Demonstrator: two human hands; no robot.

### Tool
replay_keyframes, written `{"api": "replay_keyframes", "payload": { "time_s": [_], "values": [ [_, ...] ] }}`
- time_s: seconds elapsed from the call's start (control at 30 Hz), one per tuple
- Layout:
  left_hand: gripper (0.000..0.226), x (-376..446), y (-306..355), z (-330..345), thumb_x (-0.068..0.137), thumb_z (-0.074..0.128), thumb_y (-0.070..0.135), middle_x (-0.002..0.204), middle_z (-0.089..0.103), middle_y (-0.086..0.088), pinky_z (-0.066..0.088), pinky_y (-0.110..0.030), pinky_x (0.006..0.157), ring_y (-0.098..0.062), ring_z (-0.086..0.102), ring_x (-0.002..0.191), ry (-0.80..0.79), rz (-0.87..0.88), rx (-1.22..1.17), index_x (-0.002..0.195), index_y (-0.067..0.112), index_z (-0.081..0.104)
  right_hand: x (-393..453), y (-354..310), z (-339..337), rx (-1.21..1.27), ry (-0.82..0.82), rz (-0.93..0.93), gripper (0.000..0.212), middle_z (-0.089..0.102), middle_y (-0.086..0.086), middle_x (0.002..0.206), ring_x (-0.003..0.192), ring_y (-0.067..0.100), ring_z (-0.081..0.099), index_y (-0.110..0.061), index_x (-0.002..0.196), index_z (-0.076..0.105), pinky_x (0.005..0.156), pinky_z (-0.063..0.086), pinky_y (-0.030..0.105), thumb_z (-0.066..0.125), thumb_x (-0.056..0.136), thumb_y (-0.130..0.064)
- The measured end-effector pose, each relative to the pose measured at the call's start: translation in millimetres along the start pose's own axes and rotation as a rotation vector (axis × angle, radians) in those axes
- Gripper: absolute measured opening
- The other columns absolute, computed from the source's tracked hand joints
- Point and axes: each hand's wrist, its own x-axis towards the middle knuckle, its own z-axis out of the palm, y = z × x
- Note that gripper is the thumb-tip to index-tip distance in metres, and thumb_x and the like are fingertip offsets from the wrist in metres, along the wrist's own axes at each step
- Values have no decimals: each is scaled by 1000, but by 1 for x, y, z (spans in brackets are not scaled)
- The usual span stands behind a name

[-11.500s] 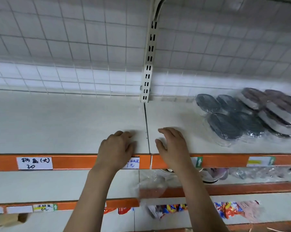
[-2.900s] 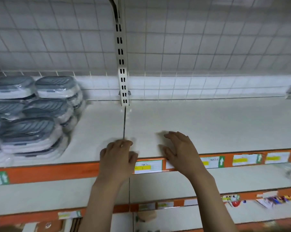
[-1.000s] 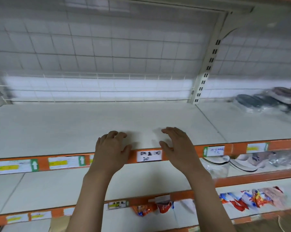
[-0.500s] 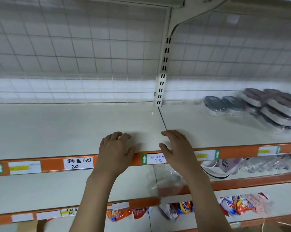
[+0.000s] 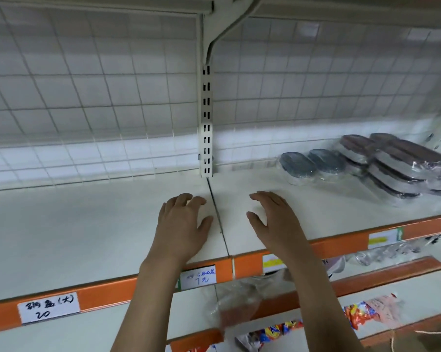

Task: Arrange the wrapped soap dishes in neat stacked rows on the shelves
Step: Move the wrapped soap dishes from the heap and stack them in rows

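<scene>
Head view of a white shelf (image 5: pixel 87 237) with an orange front edge (image 5: pixel 107 290). Left hand (image 5: pixel 180 226) and right hand (image 5: pixel 275 219) hover palm-down just above the board on either side of the seam (image 5: pixel 218 219), fingers spread and relaxed, holding nothing, well apart from the goods. The wrapped soap dishes (image 5: pixel 366 165) sit at the right rear of the same shelf: two blue-grey ones (image 5: pixel 310 166) side by side against the back grid (image 5: pixel 87 97), and to their right brown-topped ones (image 5: pixel 402 163) in tilted stacks; at least five of these show, the rest cut off by the frame edge. The left panel and the board between the hands and the dishes lie bare. A slotted upright (image 5: pixel 205 118) stands behind the seam. Four price labels show on the front edge; the handwritten one (image 5: pixel 48 307) is at far left. Lower shelves carry clear-wrapped items (image 5: pixel 381 252) and coloured packets (image 5: pixel 361 317), too blurred to count
</scene>
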Motion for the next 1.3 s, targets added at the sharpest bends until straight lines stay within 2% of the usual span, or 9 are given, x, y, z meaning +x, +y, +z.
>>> {"api": "replay_keyframes", "payload": {
  "time_s": [0.23,0.4,0.57,0.67,0.8,0.97,1.03,1.17,1.3],
  "values": [
    [43,60,69,34,92,54,36,138,47,-5,28,-38,109,-27,40,128,5,17,30,132,20,51,40,73,-47,-55,17,-34,38,55,6,129,122,22,47,-9,128,54,103,28,24,59,91,-18],
    [48,112,146,71,93,52,37,142,42,-4,28,-35,108,-26,36,131,-33,59,31,137,21,43,72,154,-86,-156,4,-43,39,55,8,129,122,26,48,-9,128,53,102,37,35,59,90,-17],
    [62,162,207,111,91,56,38,147,30,-8,27,-36,108,-31,31,132,-177,73,41,144,24,30,112,227,-102,-205,-51,-67,45,50,5,133,127,27,43,-11,126,53,100,41,40,60,81,-10],
    [73,183,224,132,86,62,43,151,19,-8,27,-38,108,-32,26,134,-241,28,64,147,31,22,135,252,-101,-229,-107,-67,48,48,5,133,126,27,42,-14,126,50,100,41,40,63,79,-11],
    [89,204,234,153,79,68,53,155,0,-10,24,-42,111,-38,18,137,-315,-56,103,149,36,14,160,268,-96,-328,-194,-34,58,35,6,142,130,30,33,-19,136,41,105,35,42,63,82,-17],
    [102,219,239,180,70,67,67,154,4,-10,31,-47,108,-40,28,131,-343,-122,133,148,39,7,183,283,-85,-393,-281,-33,54,43,5,128,119,34,45,-25,127,44,97,42,47,64,76,-29],
    [100,222,235,190,73,62,70,155,3,-9,33,-44,104,-39,31,128,-351,-154,154,148,40,4,187,289,-81,-408,-315,-13,53,41,5,132,123,36,42,-26,126,43,98,41,48,63,78,-35],
    [82,223,230,201,80,59,62,150,9,-5,37,-39,96,-38,40,117,-285,-172,151,145,40,15,189,302,-73,-375,-334,36,58,27,4,144,133,37,26,-31,133,37,104,33,53,61,81,-40],
    [69,223,226,210,88,53,50,152,1,-9,33,-44,105,-44,31,123,-243,-134,64,145,44,15,182,309,-63,-294,-327,126,63,10,0,155,139,41,5,-38,143,24,109,23,58,53,88,-46]
  ]
}}
